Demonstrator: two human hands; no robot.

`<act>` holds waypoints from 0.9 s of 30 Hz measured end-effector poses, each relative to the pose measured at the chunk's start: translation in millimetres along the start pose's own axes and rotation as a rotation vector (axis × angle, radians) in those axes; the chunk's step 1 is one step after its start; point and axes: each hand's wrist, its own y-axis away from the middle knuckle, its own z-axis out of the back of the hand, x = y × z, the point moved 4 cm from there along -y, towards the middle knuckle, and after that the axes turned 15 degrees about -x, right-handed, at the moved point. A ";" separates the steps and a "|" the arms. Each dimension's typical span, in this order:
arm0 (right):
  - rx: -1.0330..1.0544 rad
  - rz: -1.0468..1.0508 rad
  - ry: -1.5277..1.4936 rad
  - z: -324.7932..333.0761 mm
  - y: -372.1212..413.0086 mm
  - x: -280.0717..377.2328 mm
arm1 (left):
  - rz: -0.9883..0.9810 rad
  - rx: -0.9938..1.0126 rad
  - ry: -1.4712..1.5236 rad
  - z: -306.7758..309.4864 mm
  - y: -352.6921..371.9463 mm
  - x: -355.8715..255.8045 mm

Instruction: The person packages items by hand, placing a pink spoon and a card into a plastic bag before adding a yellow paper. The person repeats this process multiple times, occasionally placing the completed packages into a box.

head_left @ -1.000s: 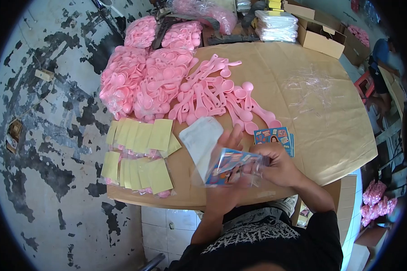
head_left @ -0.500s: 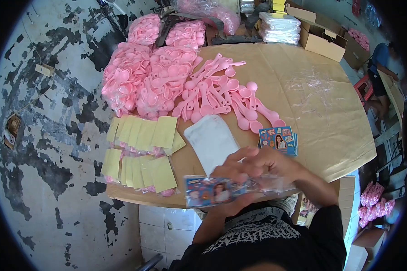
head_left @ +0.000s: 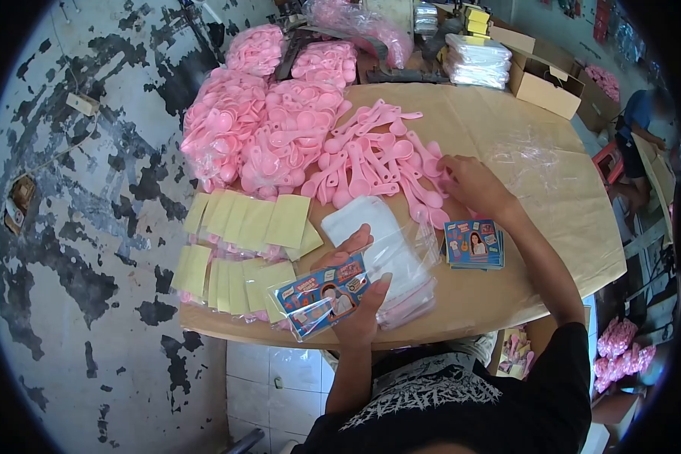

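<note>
While the left hand (head_left: pixel 362 303) held a clear bag (head_left: pixel 304 309) at the near edge of the table (head_left: pixel 541 219), the right hand (head_left: pixel 469 184) lay well apart from it, out on the loose pink spoons (head_left: pixel 371 155). The bag had a printed card (head_left: pixel 333 291) inside and sat tilted, its open end trailing over the pile of empty bags (head_left: pixel 359 219), probably so the mouth stayed free. Thumb above and fingers below pinched the bag at the card's right end. The right hand's fingers were curled down onto the spoons at the heap's right side, touching them — whether they had closed on one could not be told. A stack of cards (head_left: pixel 474 244) lay just beside the right forearm, and yellow slips (head_left: pixel 242 223) overlapped in rows left of the bag — all, it seemed, set within easy reach.
</note>
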 end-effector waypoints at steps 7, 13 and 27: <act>-0.162 -0.009 -0.079 36.8 27.9 -34.0 | 0.080 -0.040 0.132 3.4 -0.7 5.1; -0.261 -0.266 -0.463 81.8 54.9 -0.1 | 0.174 -0.040 0.232 2.9 -3.5 4.9; -0.048 0.067 -0.782 102.4 77.2 59.6 | 0.249 -0.119 0.280 -5.9 6.7 5.7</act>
